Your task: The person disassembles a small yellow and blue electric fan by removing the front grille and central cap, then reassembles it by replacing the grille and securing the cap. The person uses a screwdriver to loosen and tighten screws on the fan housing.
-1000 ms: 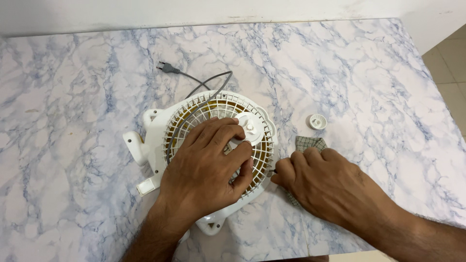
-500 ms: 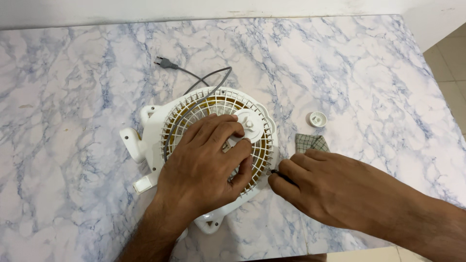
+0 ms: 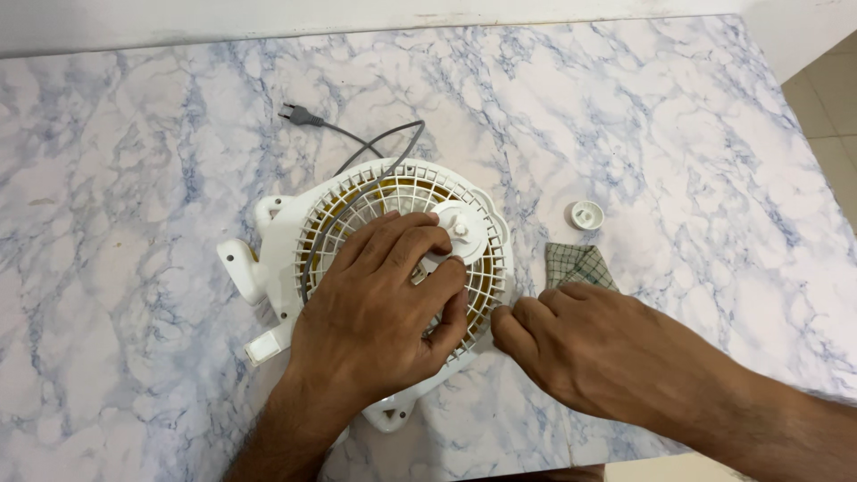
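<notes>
The left hand (image 3: pixel 379 312) lies palm down on the white fan (image 3: pixel 357 268), fingers spread across the round grille (image 3: pixel 402 201) and pressing flat; the fingertips reach the white hub (image 3: pixel 460 230) at the grille's centre, and the thumb curls against the grille's near-right rim. It grips nothing, only bears down. The right hand (image 3: pixel 607 353) rests just beside the fan's right edge, fingers drawn together, the thumb and forefinger tips touching the rim of the grille; whether anything small is pinched between them cannot be told. The fan lies flat, grille upward, a little left of the middle of the marble counter (image 3: pixel 134 134), closer to the near edge than to the far one. White mounting lugs jut from its left and near sides. A grey cord (image 3: pixel 379 143) runs from the fan toward the far edge and ends in a dark plug (image 3: pixel 299 113). Beyond the right hand's knuckles a folded checked cloth (image 3: pixel 578 265) lies on the counter, partly covered by the hand. A small white round cap (image 3: pixel 585 215) sits just beyond the cloth, toward the right edge.
</notes>
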